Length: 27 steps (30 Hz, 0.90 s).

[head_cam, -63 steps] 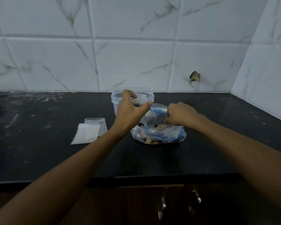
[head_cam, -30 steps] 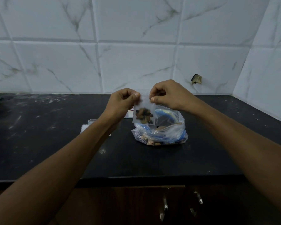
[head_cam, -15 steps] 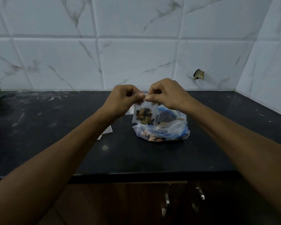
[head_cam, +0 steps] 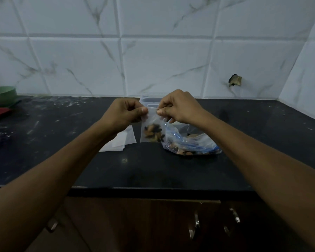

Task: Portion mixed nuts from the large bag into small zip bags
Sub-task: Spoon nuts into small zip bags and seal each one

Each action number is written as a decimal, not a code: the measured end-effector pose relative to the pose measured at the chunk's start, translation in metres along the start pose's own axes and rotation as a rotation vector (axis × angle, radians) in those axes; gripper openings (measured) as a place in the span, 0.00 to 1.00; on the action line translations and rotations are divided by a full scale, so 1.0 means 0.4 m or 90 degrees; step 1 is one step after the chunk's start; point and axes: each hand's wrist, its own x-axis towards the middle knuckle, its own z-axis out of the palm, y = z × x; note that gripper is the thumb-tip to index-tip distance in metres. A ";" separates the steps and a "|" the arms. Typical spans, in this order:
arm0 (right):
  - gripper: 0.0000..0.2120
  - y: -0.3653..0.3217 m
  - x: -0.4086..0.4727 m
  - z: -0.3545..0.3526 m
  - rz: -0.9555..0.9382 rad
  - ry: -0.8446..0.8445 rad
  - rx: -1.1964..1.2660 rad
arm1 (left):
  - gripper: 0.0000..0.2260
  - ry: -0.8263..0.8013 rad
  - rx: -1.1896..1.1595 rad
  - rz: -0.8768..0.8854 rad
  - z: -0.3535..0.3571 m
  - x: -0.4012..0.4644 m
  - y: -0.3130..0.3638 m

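While the left hand (head_cam: 124, 113) pinches the top left corner of the small bag (head_cam: 152, 131) between thumb and curled fingers, the right hand (head_cam: 178, 108) pinches the top edge a little to the right, so both hands have hold of the zip strip and the bag hangs between them above the counter (head_cam: 171, 170). A clump of dark and brown nuts (head_cam: 153, 132) sits in its lower half. Whether the zip is already pressed closed along its length cannot be told, as the fingers cover it.

Judging by the filled bag and the two pinches at its mouth, the step in hand is sealing this portion. The next move calls for running the pinch along the strip until it closes from end to end, keeping the bag upright so nothing spills, then setting it down and taking an empty one.

Just right of and behind the hanging bag, the large bag (head_cam: 191, 142) lies on the counter, open and slumped, with nuts inside. A stack of empty bags (head_cam: 120, 140) lies flat to the left, partly hidden by the left wrist. A clear tub (head_cam: 149, 100) stands behind the hands by the tiled wall, and a green bowl (head_cam: 2, 95) sits at the far left edge
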 end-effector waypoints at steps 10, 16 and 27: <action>0.02 -0.003 0.020 0.155 0.188 -0.002 0.273 | 0.07 0.048 -0.079 -0.107 -0.043 -0.006 -0.069; 0.05 0.003 0.059 0.186 0.245 0.026 0.330 | 0.07 0.074 -0.034 -0.088 -0.041 0.011 -0.102; 0.09 -0.002 0.154 0.233 0.266 0.148 0.083 | 0.06 0.129 -0.035 -0.099 -0.036 0.096 -0.148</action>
